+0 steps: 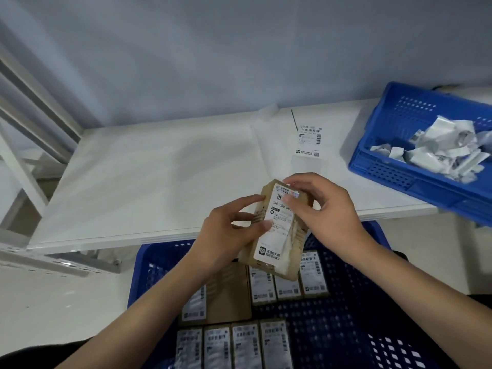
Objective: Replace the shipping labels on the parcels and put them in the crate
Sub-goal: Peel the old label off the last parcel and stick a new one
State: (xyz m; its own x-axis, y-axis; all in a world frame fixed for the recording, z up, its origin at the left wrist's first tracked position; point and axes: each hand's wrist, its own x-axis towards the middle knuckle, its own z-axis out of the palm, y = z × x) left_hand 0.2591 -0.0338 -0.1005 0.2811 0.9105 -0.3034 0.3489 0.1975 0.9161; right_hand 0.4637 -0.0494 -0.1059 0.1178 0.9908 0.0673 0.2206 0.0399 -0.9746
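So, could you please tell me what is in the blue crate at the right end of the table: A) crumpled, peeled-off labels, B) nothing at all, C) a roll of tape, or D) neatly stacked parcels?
A: the crate on the table holds a loose heap of crumpled labels; no parcels or tape show in it.

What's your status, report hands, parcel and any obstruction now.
Left hand grips parcel; right hand pinches its label's top edge. Parcel held above lower crate. Nothing in the way.
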